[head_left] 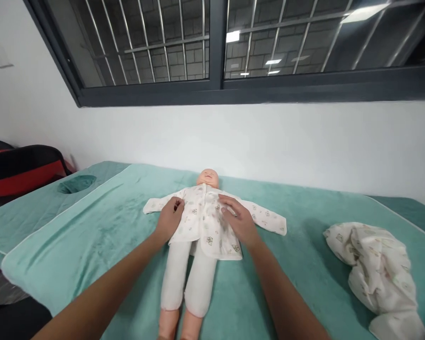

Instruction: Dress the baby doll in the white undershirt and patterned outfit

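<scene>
A baby doll (208, 177) lies on its back, head toward the wall, wearing white trousers (200, 278) that leave its lower legs bare. Its white printed baby shirt (207, 212) has long sleeves stretched out to both sides and a front seam or opening down the middle. My left hand (170, 219) is at the shirt's left side, fingers curled together on the cloth near the sleeve. Over the right half of the shirt is my right hand (239, 219), fingers apart and lightly bent, fingertips at the chest. The doll's hands do not show.
The doll lies on a green plush cover (286, 269) over a bed with a face hole (77, 184) at left. A crumpled white printed cloth (378, 269) lies at right. A red and black chair or bag (24, 170) stands at left. Behind are a wall and barred window (216, 42).
</scene>
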{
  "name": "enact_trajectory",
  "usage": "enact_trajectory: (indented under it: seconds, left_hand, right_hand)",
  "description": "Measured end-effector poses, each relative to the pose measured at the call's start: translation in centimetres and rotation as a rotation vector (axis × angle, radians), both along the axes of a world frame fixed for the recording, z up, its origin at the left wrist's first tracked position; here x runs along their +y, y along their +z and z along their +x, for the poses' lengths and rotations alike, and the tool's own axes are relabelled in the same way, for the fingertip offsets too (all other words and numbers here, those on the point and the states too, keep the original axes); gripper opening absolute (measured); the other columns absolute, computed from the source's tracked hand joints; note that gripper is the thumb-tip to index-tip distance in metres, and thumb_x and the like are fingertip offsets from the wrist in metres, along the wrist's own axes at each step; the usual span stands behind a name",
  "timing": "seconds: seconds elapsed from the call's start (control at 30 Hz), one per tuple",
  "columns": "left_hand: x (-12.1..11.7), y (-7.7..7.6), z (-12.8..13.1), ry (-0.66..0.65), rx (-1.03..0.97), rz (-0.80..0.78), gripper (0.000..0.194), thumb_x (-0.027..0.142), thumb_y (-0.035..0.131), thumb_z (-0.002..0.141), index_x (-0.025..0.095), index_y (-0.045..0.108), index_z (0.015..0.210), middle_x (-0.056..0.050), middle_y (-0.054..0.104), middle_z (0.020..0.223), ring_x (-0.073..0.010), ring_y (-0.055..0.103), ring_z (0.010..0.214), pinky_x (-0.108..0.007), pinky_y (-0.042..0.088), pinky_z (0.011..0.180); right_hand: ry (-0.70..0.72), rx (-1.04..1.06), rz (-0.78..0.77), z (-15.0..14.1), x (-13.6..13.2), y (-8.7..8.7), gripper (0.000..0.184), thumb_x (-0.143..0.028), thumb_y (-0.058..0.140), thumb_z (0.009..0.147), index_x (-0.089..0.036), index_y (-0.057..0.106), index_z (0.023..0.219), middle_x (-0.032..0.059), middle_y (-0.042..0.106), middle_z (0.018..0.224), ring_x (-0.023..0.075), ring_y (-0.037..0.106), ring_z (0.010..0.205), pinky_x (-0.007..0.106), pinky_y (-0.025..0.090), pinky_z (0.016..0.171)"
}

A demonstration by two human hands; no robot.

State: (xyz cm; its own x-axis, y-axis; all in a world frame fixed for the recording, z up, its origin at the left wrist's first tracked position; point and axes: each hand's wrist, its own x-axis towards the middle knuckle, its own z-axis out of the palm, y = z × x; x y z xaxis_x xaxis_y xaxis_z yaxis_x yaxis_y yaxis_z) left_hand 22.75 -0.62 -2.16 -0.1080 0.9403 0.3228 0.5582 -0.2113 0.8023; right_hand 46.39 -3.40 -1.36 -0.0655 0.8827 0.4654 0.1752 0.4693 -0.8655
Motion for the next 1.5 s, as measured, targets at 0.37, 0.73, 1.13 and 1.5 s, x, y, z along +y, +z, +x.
enact_trajectory:
  seconds: [0.37,0.73,1.13,1.5]
  left_hand:
    - [0.8,-2.1,-1.8,-0.024,-0.28,-0.086,0.044,0.049,0.044,0.092,0.02,0.041,0.059,0.004,0.043,0.059,-0.0142,0.041,0.062,-0.028,0.032,0.061]
    - [1.5,-2.3,-3.0,-0.034,-0.467,-0.067,0.041,0.044,0.047,0.091,0.021,0.04,0.058,0.004,0.043,0.059,-0.0136,0.042,0.061,-0.027,0.033,0.059]
    - [1.6,-2.9,-3.6,0.149,-0.422,0.088,0.014,0.017,0.046,0.085,0.02,0.056,0.094,-0.01,0.062,0.101,-0.0249,0.058,0.102,-0.041,0.044,0.093]
    - [-0.1,-2.6,-5.7,0.365,-0.075,-0.021,0.021,0.018,0.044,0.083,0.02,0.06,0.097,-0.012,0.065,0.108,-0.03,0.057,0.107,-0.042,0.042,0.091]
  right_hand:
    - [-0.381,-0.508,0.022,-2.4,4.0,1.3,0.023,-0.035,0.056,0.086,-0.023,0.066,0.101,0.0061,0.067,0.107,0.024,0.058,0.093,0.042,0.044,0.09]
    - [-0.373,-0.803,-0.008,-3.7,11.1,5.7,0.014,-0.033,0.052,0.084,-0.022,0.058,0.078,0.0035,0.061,0.086,0.0197,0.054,0.077,0.035,0.04,0.074]
    - [-0.222,-0.616,-0.168,-6.6,1.8,1.0,0.06,-0.05,0.038,0.098,-0.024,0.03,0.152,0.0077,0.026,0.161,0.025,0.023,0.148,0.05,0.018,0.121]
    - [-0.108,-0.976,-0.054,0.8,-14.4,-1.4,0.063,-0.037,0.052,0.094,-0.037,0.029,0.152,0.0021,0.03,0.159,0.0298,0.032,0.144,0.054,0.034,0.116]
